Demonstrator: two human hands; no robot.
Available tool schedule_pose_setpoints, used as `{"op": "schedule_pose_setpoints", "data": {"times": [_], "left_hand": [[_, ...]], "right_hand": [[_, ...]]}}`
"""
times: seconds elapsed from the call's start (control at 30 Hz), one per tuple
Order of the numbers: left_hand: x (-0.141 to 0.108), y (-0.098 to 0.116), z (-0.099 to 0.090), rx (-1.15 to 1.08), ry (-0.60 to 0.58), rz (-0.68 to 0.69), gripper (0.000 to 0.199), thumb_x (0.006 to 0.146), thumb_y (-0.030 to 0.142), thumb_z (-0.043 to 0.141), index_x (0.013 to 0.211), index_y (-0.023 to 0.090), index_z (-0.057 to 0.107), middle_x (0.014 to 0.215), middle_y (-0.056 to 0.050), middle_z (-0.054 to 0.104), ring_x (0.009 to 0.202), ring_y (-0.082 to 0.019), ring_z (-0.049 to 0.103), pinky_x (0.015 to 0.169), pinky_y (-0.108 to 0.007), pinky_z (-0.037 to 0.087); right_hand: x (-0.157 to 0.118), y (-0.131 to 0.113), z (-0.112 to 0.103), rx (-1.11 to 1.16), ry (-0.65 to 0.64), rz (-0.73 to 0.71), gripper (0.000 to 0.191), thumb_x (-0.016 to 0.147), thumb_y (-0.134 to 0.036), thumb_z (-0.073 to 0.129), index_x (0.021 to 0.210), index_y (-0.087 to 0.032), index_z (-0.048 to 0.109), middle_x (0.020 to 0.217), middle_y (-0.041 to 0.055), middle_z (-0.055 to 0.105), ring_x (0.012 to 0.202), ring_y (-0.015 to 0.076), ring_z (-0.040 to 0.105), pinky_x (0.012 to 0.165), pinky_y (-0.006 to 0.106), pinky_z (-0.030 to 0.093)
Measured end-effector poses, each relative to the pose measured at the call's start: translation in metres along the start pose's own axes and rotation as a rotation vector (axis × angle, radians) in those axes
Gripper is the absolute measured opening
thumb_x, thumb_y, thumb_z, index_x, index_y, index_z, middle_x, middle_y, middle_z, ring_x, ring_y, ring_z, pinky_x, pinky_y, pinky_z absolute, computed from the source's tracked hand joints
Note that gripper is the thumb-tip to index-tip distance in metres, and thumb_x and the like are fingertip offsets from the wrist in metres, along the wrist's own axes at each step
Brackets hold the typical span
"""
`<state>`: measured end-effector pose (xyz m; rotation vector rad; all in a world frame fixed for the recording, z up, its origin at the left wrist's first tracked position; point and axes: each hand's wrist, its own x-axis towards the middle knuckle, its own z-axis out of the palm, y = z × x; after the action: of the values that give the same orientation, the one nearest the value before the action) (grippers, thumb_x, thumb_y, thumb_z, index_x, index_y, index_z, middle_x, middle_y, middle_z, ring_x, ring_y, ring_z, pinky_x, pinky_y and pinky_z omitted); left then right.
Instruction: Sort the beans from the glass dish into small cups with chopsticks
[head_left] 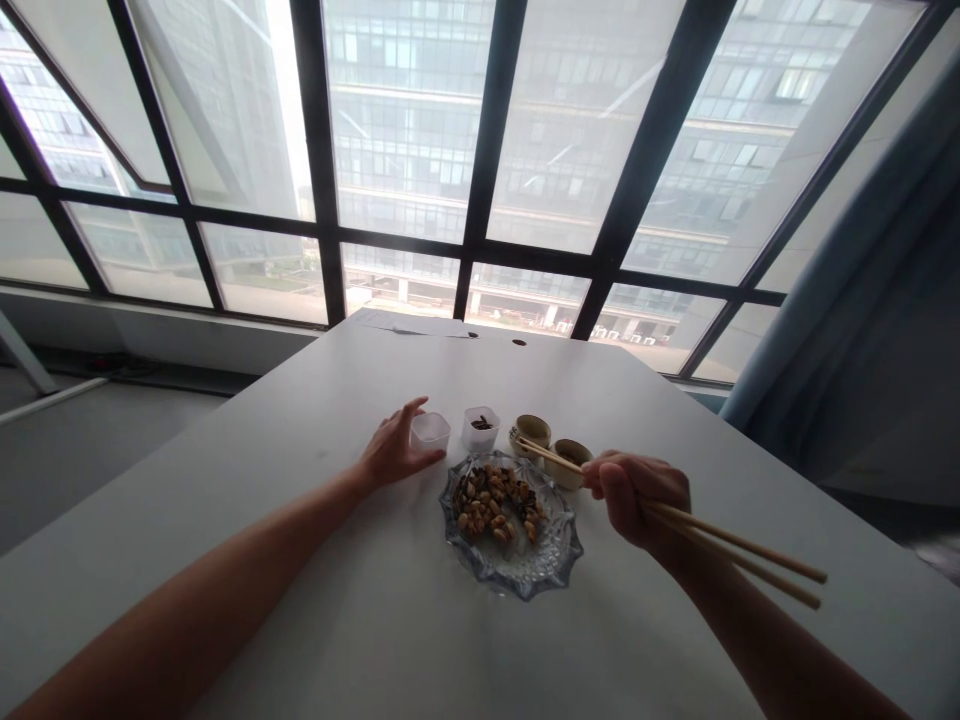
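A scalloped glass plate [555,555] holds a heap of nuts [491,500], with some darker pieces among them. My left hand [397,440] has its thumb and fingers spread around the near-left side of a small clear plastic cup [430,432]. To the right of that cup stands another clear cup [480,430] with dark pieces inside. My right hand [637,495] is closed around wooden chopsticks [739,545], whose tips lie over two small bowls, the left bowl [532,430] and the right bowl [568,465]. Whether the tips hold anything is too small to tell.
The white table [360,610] reaches back to large windows with dark frames. Papers [420,326] and two dark round holes are at its far edge. A blue curtain [847,270] hangs at the right.
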<state>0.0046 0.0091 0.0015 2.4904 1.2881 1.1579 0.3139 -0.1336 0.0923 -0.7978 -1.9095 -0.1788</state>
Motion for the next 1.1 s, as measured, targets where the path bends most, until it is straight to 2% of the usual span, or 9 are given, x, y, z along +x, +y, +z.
{"op": "schedule_pose_setpoints", "data": {"times": [0.2, 0.27, 0.37, 0.5, 0.6, 0.73, 0.9, 0.97, 1.1], "left_hand": [[0.026, 0.031, -0.013, 0.105, -0.017, 0.057, 0.071, 0.080, 0.063, 0.060, 0.134, 0.019, 0.044, 0.130, -0.016, 0.060, 0.119, -0.034, 0.057, 0.101, -0.052, 0.041], [0.043, 0.045, -0.010, 0.132, -0.106, 0.065, 0.072, 0.079, 0.065, 0.060, 0.133, 0.019, 0.046, 0.128, -0.015, 0.063, 0.119, -0.034, 0.057, 0.101, -0.053, 0.040], [0.068, 0.061, 0.002, 0.140, -0.280, 0.052, 0.076, 0.078, 0.063, 0.061, 0.136, 0.017, 0.044, 0.126, -0.016, 0.065, 0.119, -0.035, 0.057, 0.102, -0.052, 0.038], [0.089, 0.070, 0.018, 0.186, -0.447, 0.034, 0.080, 0.073, 0.052, 0.069, 0.138, 0.015, 0.041, 0.116, -0.016, 0.070, 0.111, -0.035, 0.062, 0.101, -0.052, 0.038], [0.090, 0.070, 0.019, 0.176, -0.376, 0.145, 0.078, 0.070, 0.040, 0.073, 0.137, 0.016, 0.041, 0.117, -0.015, 0.069, 0.110, -0.034, 0.063, 0.102, -0.049, 0.039], [0.085, 0.071, 0.013, 0.137, -0.279, 0.292, 0.076, 0.069, 0.032, 0.075, 0.136, 0.019, 0.042, 0.122, -0.013, 0.067, 0.114, -0.032, 0.061, 0.104, -0.046, 0.038], [0.081, 0.074, 0.009, 0.108, -0.270, 0.271, 0.079, 0.068, 0.034, 0.077, 0.136, 0.019, 0.040, 0.118, -0.011, 0.069, 0.112, -0.031, 0.063, 0.103, -0.047, 0.039], [0.081, 0.076, 0.008, 0.110, -0.278, 0.256, 0.079, 0.068, 0.036, 0.077, 0.136, 0.018, 0.040, 0.118, -0.012, 0.069, 0.111, -0.031, 0.063, 0.103, -0.047, 0.039], [0.081, 0.075, 0.008, 0.129, -0.307, 0.222, 0.080, 0.069, 0.041, 0.075, 0.137, 0.018, 0.040, 0.116, -0.013, 0.070, 0.109, -0.031, 0.065, 0.101, -0.047, 0.040]], "right_hand": [[0.006, 0.019, 0.004, 0.306, 0.359, 0.677, 0.050, 0.088, -0.060, 0.055, 0.063, -0.017, 0.062, 0.041, 0.0007, 0.059, 0.029, 0.0123, 0.051, 0.029, 0.023, 0.039], [0.008, 0.028, 0.005, 0.399, 0.434, 0.816, 0.052, 0.083, -0.064, 0.059, 0.060, -0.017, 0.060, 0.039, 0.0009, 0.057, 0.027, 0.0125, 0.048, 0.027, 0.023, 0.036], [0.008, 0.039, 0.006, 0.467, 0.490, 0.917, 0.051, 0.080, -0.063, 0.063, 0.059, -0.017, 0.060, 0.039, 0.0010, 0.057, 0.027, 0.0124, 0.048, 0.027, 0.024, 0.034], [0.004, 0.045, 0.005, 0.444, 0.470, 0.901, 0.049, 0.084, -0.060, 0.059, 0.059, -0.018, 0.059, 0.039, 0.0014, 0.057, 0.027, 0.0130, 0.047, 0.027, 0.024, 0.034], [0.002, 0.040, 0.006, 0.395, 0.480, 0.839, 0.049, 0.087, -0.059, 0.056, 0.061, -0.017, 0.060, 0.040, 0.0015, 0.058, 0.029, 0.0132, 0.049, 0.029, 0.024, 0.036], [0.003, 0.026, 0.015, 0.277, 0.446, 0.633, 0.048, 0.091, -0.059, 0.053, 0.067, -0.018, 0.062, 0.047, 0.0015, 0.061, 0.037, 0.0135, 0.055, 0.038, 0.026, 0.045], [0.015, 0.028, 0.045, 0.257, 0.217, 0.550, 0.050, 0.094, -0.060, 0.045, 0.073, -0.019, 0.063, 0.054, 0.0025, 0.064, 0.043, 0.0143, 0.059, 0.045, 0.027, 0.050], [0.023, 0.033, 0.054, 0.269, 0.124, 0.542, 0.048, 0.090, -0.061, 0.053, 0.070, -0.019, 0.064, 0.056, 0.0031, 0.065, 0.047, 0.0149, 0.060, 0.048, 0.028, 0.051], [0.031, 0.035, 0.046, 0.281, 0.129, 0.596, 0.051, 0.087, -0.064, 0.054, 0.070, -0.018, 0.065, 0.056, 0.0032, 0.065, 0.047, 0.0145, 0.059, 0.046, 0.026, 0.050]]}}
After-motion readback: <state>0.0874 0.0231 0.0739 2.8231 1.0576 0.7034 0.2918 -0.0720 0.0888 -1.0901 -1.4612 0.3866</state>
